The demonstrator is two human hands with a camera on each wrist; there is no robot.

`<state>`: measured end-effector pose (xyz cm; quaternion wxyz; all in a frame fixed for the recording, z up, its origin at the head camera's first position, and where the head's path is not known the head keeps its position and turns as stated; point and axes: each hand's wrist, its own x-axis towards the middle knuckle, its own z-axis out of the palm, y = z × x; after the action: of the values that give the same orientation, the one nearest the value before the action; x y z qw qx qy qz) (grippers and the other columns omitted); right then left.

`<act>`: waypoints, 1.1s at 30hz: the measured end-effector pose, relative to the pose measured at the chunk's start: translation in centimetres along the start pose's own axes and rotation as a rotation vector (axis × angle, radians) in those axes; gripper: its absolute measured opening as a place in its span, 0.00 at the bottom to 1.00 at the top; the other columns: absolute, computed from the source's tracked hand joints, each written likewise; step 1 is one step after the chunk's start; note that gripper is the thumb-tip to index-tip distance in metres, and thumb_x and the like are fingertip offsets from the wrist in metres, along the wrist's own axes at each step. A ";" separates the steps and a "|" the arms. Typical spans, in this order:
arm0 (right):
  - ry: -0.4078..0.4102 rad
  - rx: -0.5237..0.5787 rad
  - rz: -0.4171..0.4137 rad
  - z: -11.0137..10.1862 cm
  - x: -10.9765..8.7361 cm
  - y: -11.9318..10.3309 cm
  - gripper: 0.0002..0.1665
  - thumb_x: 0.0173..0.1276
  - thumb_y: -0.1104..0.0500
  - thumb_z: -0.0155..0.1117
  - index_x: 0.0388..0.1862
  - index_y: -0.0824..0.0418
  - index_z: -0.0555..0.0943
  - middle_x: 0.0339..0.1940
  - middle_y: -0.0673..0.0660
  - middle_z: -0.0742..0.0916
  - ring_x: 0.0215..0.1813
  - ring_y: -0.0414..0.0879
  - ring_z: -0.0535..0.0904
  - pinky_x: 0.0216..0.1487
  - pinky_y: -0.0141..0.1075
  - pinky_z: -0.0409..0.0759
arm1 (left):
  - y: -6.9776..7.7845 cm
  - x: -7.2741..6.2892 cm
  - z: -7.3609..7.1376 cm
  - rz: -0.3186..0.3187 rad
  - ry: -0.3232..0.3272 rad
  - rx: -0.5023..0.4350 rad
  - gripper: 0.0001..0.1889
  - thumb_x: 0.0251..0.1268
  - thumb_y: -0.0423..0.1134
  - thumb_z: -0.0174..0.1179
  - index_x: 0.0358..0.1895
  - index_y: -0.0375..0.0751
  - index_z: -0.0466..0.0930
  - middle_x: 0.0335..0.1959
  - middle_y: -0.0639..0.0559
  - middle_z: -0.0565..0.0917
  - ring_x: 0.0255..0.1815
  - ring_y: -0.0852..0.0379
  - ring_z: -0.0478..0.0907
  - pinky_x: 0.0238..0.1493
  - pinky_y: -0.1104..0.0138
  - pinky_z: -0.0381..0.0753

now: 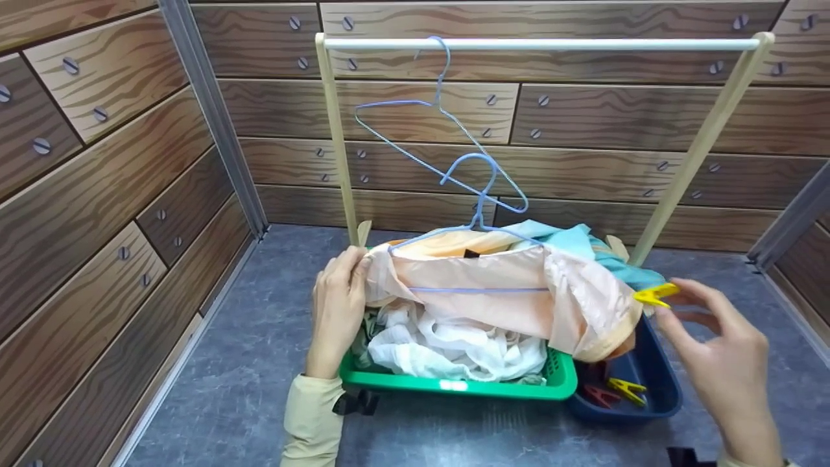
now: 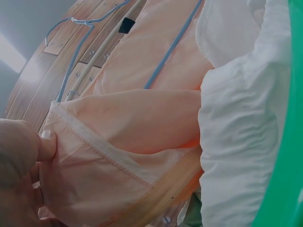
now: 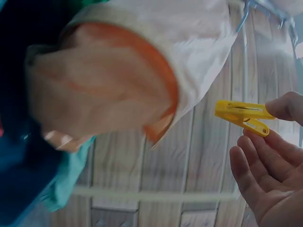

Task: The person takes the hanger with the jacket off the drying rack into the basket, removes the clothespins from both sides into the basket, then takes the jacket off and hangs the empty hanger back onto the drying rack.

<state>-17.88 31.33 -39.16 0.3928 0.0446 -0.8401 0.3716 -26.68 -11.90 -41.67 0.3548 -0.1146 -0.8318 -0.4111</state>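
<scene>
A pale peach garment (image 1: pixel 480 275) is draped on a blue wire hanger (image 1: pixel 481 201), whose hook stands upright above it. My left hand (image 1: pixel 338 292) pinches the garment's left shoulder between thumb and fingers; the left wrist view shows the thumb on the fabric (image 2: pixel 109 123). At the right, my right hand (image 1: pixel 726 344) pinches a yellow clothespin (image 1: pixel 655 295) by its handles. The clothespin (image 3: pixel 242 113) points toward the garment's right sleeve (image 3: pixel 156 61), with a gap between them in the right wrist view. Below the garment, a green basket (image 1: pixel 454 387) holds white cloth (image 1: pixel 454 350).
A second blue hanger (image 1: pixel 395 148) hangs from the white rail (image 1: pixel 551 44) of a wooden stand. The dark blue bin (image 1: pixel 668 389) at the right contains yellow (image 1: pixel 628 389) and red clothespins (image 1: pixel 600 395). Teal cloth (image 1: pixel 622 266) lies behind the garment. Wood-patterned walls surround the grey floor (image 1: pixel 214 389).
</scene>
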 end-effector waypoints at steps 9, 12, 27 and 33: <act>-0.074 -0.177 0.282 -0.7 -1.5 3.4 0.26 0.67 0.55 0.68 0.62 0.60 0.79 0.49 0.59 0.85 0.41 0.31 0.77 0.39 0.16 0.71 | 0.3 0.4 0.0 0.012 0.015 -0.006 0.11 0.75 0.48 0.52 0.41 0.48 0.81 0.32 0.56 0.81 0.40 0.53 0.77 0.46 0.53 0.71; -0.205 -0.259 0.315 -1.1 -1.5 4.1 0.28 0.69 0.49 0.65 0.64 0.61 0.77 0.50 0.64 0.85 0.44 0.43 0.81 0.34 0.21 0.74 | 0.4 0.5 0.0 0.011 0.017 -0.012 0.11 0.75 0.48 0.51 0.41 0.49 0.81 0.33 0.57 0.81 0.41 0.54 0.77 0.47 0.53 0.71; -0.127 -0.139 0.195 1.7 -1.9 1.7 0.22 0.68 0.54 0.68 0.59 0.59 0.81 0.57 0.58 0.83 0.55 0.48 0.74 0.49 0.22 0.67 | 0.4 -0.3 -0.2 0.006 0.009 -0.002 0.10 0.75 0.48 0.52 0.41 0.50 0.81 0.31 0.57 0.79 0.39 0.54 0.76 0.47 0.52 0.71; -0.056 0.001 0.048 4.7 -0.7 -1.5 0.25 0.63 0.59 0.73 0.58 0.63 0.81 0.63 0.57 0.79 0.64 0.55 0.69 0.62 0.47 0.64 | 0.8 -0.3 -0.1 0.008 0.005 -0.007 0.11 0.75 0.49 0.52 0.40 0.50 0.81 0.32 0.57 0.80 0.39 0.54 0.76 0.47 0.53 0.71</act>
<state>-19.73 27.00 -40.70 0.3601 0.0352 -0.8513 0.3800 -26.02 -11.46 -41.40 0.3580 -0.1180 -0.8290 -0.4131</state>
